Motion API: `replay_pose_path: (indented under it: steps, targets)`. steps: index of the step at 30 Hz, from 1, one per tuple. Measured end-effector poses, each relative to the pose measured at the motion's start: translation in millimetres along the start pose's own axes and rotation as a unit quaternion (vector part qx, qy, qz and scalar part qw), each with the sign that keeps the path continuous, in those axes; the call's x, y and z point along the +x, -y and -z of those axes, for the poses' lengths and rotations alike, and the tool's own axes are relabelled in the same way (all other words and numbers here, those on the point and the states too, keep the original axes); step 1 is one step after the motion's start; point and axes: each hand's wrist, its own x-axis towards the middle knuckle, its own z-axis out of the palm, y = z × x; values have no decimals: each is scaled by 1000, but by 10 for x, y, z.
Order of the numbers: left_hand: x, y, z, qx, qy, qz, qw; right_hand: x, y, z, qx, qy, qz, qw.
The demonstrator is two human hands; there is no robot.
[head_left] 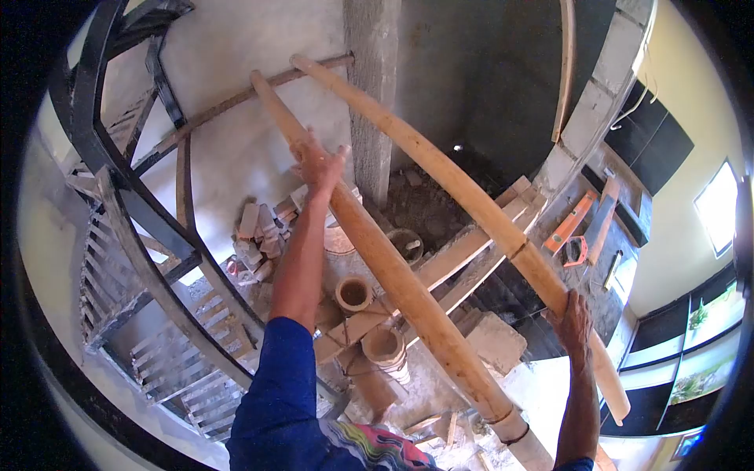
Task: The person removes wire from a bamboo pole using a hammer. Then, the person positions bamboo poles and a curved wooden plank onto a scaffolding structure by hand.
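Two bamboo poles in play: left pole (408, 290) runs 11 o'clock to 5, out of view at the bottom; right pole (448, 174) also starts at 11, ends at 4 with its tip in view. Upper ends are close together by the wall bar (224, 112); gap widens, then narrows again low down.

Left hand (316, 162) lies over the upper left pole, fingers spread, thumb sticking out. Right hand (572, 320) is wrapped round the lower right pole, narrow grip.

Edges: concrete post (367, 102) at 12, near the upper ends. Dark frame (141, 200) fills 8 to 10, apart from the poles. Open room at 1, between right pole and block edge (591, 110). Tight at 3: worktop (613, 235) holds orange level (573, 220) and red-handled saw (576, 251).

Floor (440, 392) dusty, rubble at 6; planks (471, 255) cross under the poles. Bricks (263, 228) heaped at 9 to 10.

Containers below: near bucket (384, 345) and middle bucket (353, 293), contents too dark to tell; far bucket (405, 245) has something pale inside.
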Motion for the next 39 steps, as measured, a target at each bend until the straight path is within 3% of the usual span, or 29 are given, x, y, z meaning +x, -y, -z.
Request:
replay_pose_path:
  steps: [1,3,4,5,7,10,14,16,23,29,35,39]
  targets:
    - [40,126,12,-49,-2,111,993,6,-2,-9,-8,5,-5,1000]
    - [108,355,-96,-29,-54,92,994,34,51,-26,-8,2,-12,1000]
    - [137,504,-109,-237,36,195,951,-9,45,14,-12,-9,-18,1000]
    - [204,579,-121,-432,118,289,846,-22,44,67,-9,3,-10,1000]
    - [153,414,106,-476,153,339,797,13,68,135,-9,12,-14,1000]
    - [184,451,-22,-494,161,358,776,40,116,158,-5,50,-44,998]
    - [178,295,-155,-446,127,383,799,8,84,114,-15,42,-30,999]
    - [287,291,-241,-495,187,334,780,47,67,105,-17,41,-20,999]
    - [500,94,-530,-481,119,286,820,83,137,156,-2,69,-43,997]
    - [464,285,-804,-531,177,307,769,26,35,86,9,42,-17,999]
    - [337,96,-689,-493,132,336,792,46,11,124,11,54,6,998]
    - [521,436,-1057,-472,87,313,820,65,-24,118,7,46,20,999]
